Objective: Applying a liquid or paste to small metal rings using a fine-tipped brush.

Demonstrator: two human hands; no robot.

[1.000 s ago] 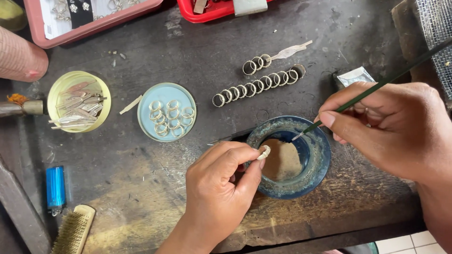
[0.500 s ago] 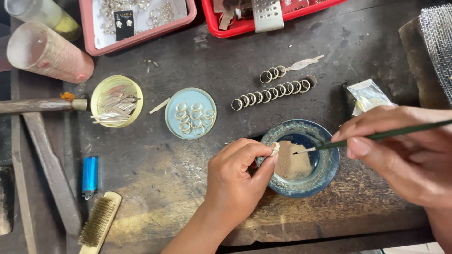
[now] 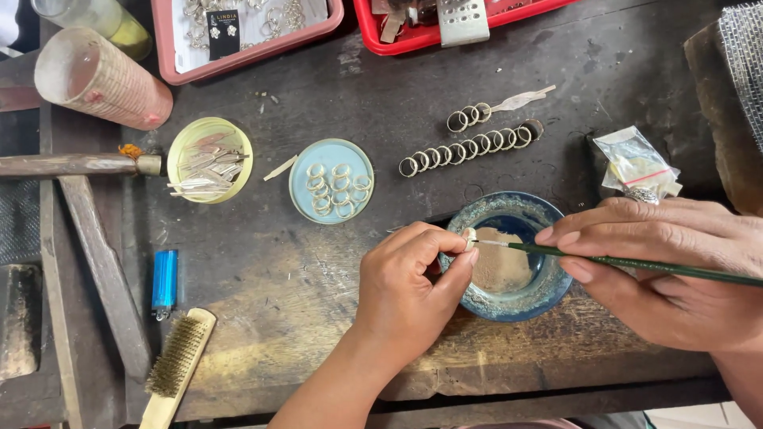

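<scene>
My left hand (image 3: 409,290) pinches a small metal ring (image 3: 469,236) at the left rim of a blue bowl (image 3: 548,292) that holds pale paste. My right hand (image 3: 671,266) grips a thin green brush (image 3: 636,264), and the brush tip touches the ring. Two rows of silver rings (image 3: 465,148) lie on the dark workbench beyond the bowl. A light blue lid (image 3: 302,191) with several more rings sits to the left of them.
A yellow lid (image 3: 179,147) holds metal strips. A blue lighter (image 3: 164,280) and a wire brush (image 3: 176,365) lie at the front left. A woven cup (image 3: 99,79), a pink tray (image 3: 171,40), a red tray (image 3: 373,36) and a small plastic bag (image 3: 636,159) ring the bench.
The view has shifted, so the bench sits further right and lower. My right hand lowered the brush from steep to nearly level, its tip now on the ring my left hand still holds.
</scene>
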